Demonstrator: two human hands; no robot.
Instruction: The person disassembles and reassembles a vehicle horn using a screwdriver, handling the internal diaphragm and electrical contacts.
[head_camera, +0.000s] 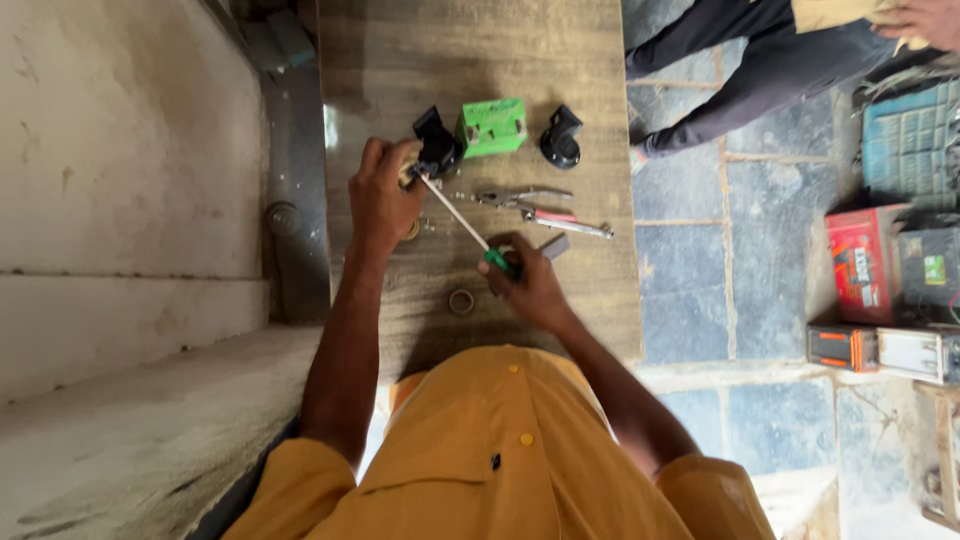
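Note:
My left hand (383, 195) grips a black horn-shaped part (437, 145) on the wooden workbench (590, 300). A green-handled screwdriver (470, 232) is held in my right hand (528, 283), its metal shaft slanting up-left so the tip meets the black part beside my left fingers. A green box-shaped component (492, 126) stands just right of that part. A second black horn-shaped part (561, 139) sits further right.
Pliers and a red-handled tool (545, 212) lie mid-bench, and a small metal ring (461, 300) sits near my right hand. A concrete wall runs along the left. Another person's legs (740, 70) are at top right. Boxes and batteries (880, 270) stand on the stone floor.

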